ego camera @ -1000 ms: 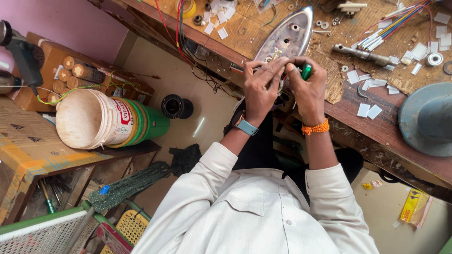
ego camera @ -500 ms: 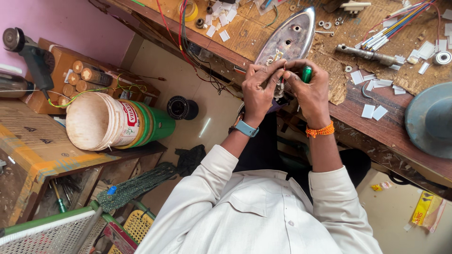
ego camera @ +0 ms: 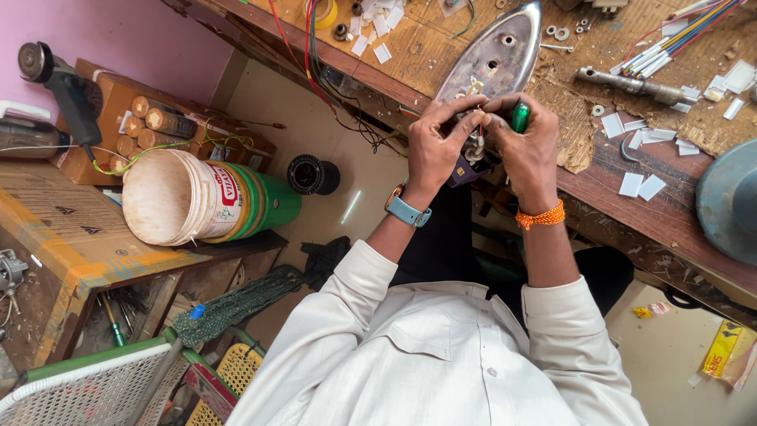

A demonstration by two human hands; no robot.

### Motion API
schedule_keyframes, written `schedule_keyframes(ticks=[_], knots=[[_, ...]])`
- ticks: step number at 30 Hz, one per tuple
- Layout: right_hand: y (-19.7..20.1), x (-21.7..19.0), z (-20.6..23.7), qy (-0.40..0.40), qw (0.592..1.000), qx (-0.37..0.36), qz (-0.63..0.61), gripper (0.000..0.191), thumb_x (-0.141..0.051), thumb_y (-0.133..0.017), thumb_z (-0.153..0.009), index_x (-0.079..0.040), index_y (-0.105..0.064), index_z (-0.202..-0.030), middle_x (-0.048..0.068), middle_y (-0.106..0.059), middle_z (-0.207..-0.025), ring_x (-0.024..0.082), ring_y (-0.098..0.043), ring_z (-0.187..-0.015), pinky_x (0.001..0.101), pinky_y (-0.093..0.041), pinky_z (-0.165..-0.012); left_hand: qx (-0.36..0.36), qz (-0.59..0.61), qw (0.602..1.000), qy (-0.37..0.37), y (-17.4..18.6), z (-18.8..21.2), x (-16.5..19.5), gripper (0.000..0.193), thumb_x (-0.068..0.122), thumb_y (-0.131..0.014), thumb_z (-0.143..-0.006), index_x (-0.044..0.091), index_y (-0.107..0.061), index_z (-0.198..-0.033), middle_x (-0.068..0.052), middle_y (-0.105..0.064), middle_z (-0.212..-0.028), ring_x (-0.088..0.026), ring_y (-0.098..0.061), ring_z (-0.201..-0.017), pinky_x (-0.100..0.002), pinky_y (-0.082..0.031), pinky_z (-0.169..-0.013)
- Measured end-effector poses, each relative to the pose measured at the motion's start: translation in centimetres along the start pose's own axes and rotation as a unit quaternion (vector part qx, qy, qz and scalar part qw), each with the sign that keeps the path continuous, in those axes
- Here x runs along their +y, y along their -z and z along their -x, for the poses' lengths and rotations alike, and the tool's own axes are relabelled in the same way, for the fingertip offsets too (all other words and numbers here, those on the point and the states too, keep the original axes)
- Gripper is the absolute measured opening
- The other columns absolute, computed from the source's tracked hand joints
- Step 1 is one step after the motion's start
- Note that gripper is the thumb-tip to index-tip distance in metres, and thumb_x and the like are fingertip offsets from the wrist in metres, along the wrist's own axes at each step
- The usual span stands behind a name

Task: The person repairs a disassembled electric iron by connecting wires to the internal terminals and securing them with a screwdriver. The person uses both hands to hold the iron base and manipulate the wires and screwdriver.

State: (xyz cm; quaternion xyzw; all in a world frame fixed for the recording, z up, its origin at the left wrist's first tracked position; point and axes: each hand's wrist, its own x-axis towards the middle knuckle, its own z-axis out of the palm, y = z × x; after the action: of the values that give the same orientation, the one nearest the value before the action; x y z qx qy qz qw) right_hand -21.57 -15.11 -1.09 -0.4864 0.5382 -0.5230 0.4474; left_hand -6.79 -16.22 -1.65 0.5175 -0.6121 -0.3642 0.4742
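The work piece is the metal sole plate of a clothes iron, lying on the worn wooden workbench with its pointed end toward the upper right and its broad rear end at the bench's near edge, directly under both hands. Judged from its look, the plate is a solid, stiff casting, fairly heavy, with a polished face that would slip under bare fingers; the safest hold would be along its side edges or the broad rear, not the shiny face. The small terminal parts at its rear appear thin and bendable, and the attached red wires are limp, so these call for a light pinch only. The left hand is curled close, fingertips narrowed to a pinch at the terminal area; what exactly sits between them is too small to make out. The right hand is closed around a green-handled screwdriver, thumb and forefinger gathered near the same spot, the tool's tip hidden behind the fingers. The two hands touch or nearly touch at the fingertips. Around the plate lie loose washers, white slips of card, a bundle of coloured wires and a metal rod-like tool. A blue-grey round object sits at the right edge of the bench. To the person's left, a white and green bucket lies on its side on a low shelf.
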Motion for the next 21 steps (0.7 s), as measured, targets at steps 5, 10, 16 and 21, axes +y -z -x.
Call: schedule_keyframes(ticks=[5, 10, 16, 21], knots=[[0.0, 0.8, 0.0, 0.018, 1.000, 0.010, 0.023, 0.013, 0.000, -0.078, -0.097, -0.002, -0.065, -0.100, 0.002, -0.068, -0.088, 0.006, -0.064, -0.075, 0.0197, -0.053, -0.061, 0.003, -0.009, 0.999, -0.034, -0.3, -0.4, -0.2, 0.018, 0.017, -0.076, -0.094, 0.008, -0.079, -0.109, -0.008, -0.079, -0.107, -0.019, -0.074, -0.104, -0.032, -0.058, -0.093], [-0.1, 1.9, -0.4, 0.009, 0.999, 0.009, 0.033, 0.026, -0.002, -0.075, -0.097, -0.009, -0.051, -0.091, 0.002, -0.063, -0.089, 0.008, -0.066, -0.077, 0.0226, -0.061, -0.063, -0.042, 0.116, 0.992, 0.016, -0.7, -0.9, -0.7, 0.008, 0.007, -0.070, -0.095, 0.002, -0.070, -0.100, -0.007, -0.079, -0.108, -0.014, -0.075, -0.100, -0.028, -0.060, -0.091], [0.1, 1.2, -0.3, 0.014, 0.999, -0.010, 0.038, 0.022, -0.001, -0.076, -0.095, -0.007, -0.055, -0.094, 0.002, -0.064, -0.093, 0.010, -0.065, -0.083, 0.0260, -0.060, -0.070, -0.058, 0.177, 0.981, 0.059, -0.5, -1.6, -1.4, 0.007, 0.002, -0.075, -0.092, -0.003, -0.069, -0.093, -0.012, -0.079, -0.104, -0.012, -0.072, -0.091, -0.028, -0.060, -0.083], [0.3, -0.4, -0.2, 0.012, 1.000, -0.023, 0.017, 0.025, -0.005, -0.078, -0.089, -0.008, -0.057, -0.102, -0.001, -0.069, -0.099, 0.009, -0.068, -0.087, 0.0258, -0.061, -0.074, -0.023, 0.186, 0.978, 0.093, -1.3, -1.6, -0.5, 0.007, 0.004, -0.071, -0.094, -0.003, -0.069, -0.096, -0.010, -0.078, -0.109, -0.009, -0.071, -0.084, -0.026, -0.059, -0.078]])
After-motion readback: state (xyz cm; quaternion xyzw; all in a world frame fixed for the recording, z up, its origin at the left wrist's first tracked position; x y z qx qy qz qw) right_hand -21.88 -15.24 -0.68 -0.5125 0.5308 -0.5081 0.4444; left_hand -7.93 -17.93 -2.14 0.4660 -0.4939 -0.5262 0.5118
